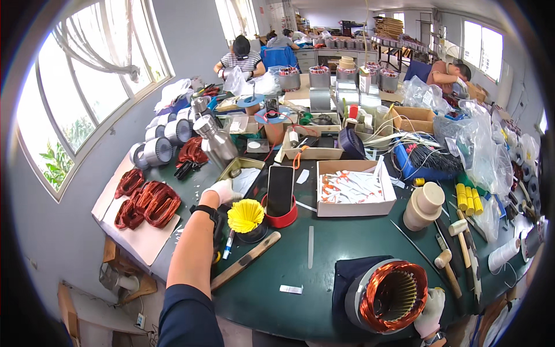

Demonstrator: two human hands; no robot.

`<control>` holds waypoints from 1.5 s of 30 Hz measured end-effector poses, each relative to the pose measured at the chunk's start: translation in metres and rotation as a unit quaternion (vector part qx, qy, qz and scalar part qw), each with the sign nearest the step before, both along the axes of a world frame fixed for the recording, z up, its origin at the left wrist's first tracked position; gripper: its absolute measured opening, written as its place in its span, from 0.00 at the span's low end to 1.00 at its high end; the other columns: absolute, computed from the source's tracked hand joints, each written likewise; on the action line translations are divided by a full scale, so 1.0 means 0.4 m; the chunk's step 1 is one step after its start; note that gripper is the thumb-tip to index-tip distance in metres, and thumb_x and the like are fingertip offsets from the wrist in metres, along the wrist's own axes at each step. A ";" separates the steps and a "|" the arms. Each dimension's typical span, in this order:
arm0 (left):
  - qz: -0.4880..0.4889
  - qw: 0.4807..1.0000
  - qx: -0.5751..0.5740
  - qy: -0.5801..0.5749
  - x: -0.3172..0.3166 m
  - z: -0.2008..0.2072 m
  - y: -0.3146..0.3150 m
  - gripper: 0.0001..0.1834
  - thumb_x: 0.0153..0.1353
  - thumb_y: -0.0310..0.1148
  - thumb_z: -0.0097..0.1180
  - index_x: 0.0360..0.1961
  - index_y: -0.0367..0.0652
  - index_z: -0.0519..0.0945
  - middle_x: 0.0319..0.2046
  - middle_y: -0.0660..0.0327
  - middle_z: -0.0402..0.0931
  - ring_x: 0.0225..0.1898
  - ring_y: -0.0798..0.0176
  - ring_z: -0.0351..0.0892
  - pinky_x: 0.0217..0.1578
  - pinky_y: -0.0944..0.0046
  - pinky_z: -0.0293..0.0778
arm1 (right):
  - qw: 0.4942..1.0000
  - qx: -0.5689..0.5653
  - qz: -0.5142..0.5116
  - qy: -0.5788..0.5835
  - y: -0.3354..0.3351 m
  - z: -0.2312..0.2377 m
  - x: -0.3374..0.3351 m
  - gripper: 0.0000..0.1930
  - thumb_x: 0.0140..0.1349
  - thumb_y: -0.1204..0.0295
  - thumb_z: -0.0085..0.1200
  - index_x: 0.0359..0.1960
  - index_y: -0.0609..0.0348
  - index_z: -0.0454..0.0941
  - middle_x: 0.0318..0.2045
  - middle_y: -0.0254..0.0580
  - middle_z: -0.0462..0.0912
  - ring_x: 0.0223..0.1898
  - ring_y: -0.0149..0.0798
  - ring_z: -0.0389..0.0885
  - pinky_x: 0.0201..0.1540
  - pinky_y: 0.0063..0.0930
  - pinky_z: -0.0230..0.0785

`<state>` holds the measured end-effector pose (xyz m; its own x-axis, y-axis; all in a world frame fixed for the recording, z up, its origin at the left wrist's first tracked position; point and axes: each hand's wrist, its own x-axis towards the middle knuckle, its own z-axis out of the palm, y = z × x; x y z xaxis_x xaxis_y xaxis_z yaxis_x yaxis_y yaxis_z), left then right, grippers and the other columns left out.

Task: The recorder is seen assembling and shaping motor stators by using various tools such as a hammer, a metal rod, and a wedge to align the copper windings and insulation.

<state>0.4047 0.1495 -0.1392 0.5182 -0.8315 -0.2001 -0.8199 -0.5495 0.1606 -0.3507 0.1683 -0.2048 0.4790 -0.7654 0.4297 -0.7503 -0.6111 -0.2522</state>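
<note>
A wide view looks down on a dark green work surface (347, 240), seen by the person working there. Near its front edge, right of centre, a motor stator (407, 301) lies tilted on a dark cloth (348, 272), its open bore and ring of copper windings facing up toward the viewer. The right hand (431, 312) is against the stator's right side, fingers pointing away from the viewer; whether its grip has firm hold cannot be told.

The left arm stretches forward. The left hand (222, 191) is at the near corner of a metal tray (236, 164) containing white slips, fingers bent; how far its grip is closed, and whether it has hold of a slip, cannot be told.

Just nearer is a dark cup of yellow strips (247, 216), with a phone (280, 189) propped upright in a red round holder (283, 220) beside it. A wooden stick (245, 261) lies in front. Bundled copper coils (155, 203) rest to the left, on cardboard.
</note>
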 end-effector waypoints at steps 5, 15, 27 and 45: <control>0.014 0.998 0.046 -0.043 -0.076 0.047 -0.042 0.31 0.56 0.48 0.66 0.53 0.34 0.86 0.53 0.39 0.85 0.56 0.42 0.85 0.59 0.50 0.79 | 0.998 -0.021 -0.024 0.063 -0.015 -0.046 -0.033 0.09 0.56 0.67 0.62 0.36 0.55 0.78 0.38 0.45 0.76 0.45 0.54 0.73 0.50 0.48 0.64; 0.001 0.991 0.014 -0.130 -0.035 0.027 -0.037 0.19 0.60 0.37 0.60 0.46 0.39 0.90 0.49 0.43 0.87 0.53 0.42 0.86 0.57 0.50 0.80 | 0.994 -0.032 -0.038 0.094 -0.018 -0.065 -0.036 0.10 0.57 0.65 0.60 0.37 0.54 0.77 0.37 0.45 0.75 0.45 0.54 0.73 0.50 0.48 0.64; -0.163 0.975 0.049 -0.140 -0.074 0.065 -0.106 0.23 0.60 0.27 0.58 0.58 0.38 0.78 0.55 0.45 0.84 0.57 0.43 0.84 0.57 0.48 0.81 | 0.998 0.017 0.028 0.059 -0.006 0.007 -0.030 0.22 0.53 0.73 0.62 0.52 0.64 0.78 0.49 0.54 0.78 0.54 0.61 0.74 0.60 0.53 0.65; -0.155 0.966 -0.042 -0.204 0.009 -0.025 -0.155 0.15 0.65 0.33 0.57 0.50 0.42 0.86 0.45 0.45 0.87 0.51 0.42 0.87 0.55 0.47 0.81 | 0.994 0.107 -0.007 0.005 0.021 0.064 0.019 0.21 0.60 0.69 0.57 0.55 0.62 0.77 0.52 0.54 0.78 0.58 0.62 0.74 0.62 0.54 0.65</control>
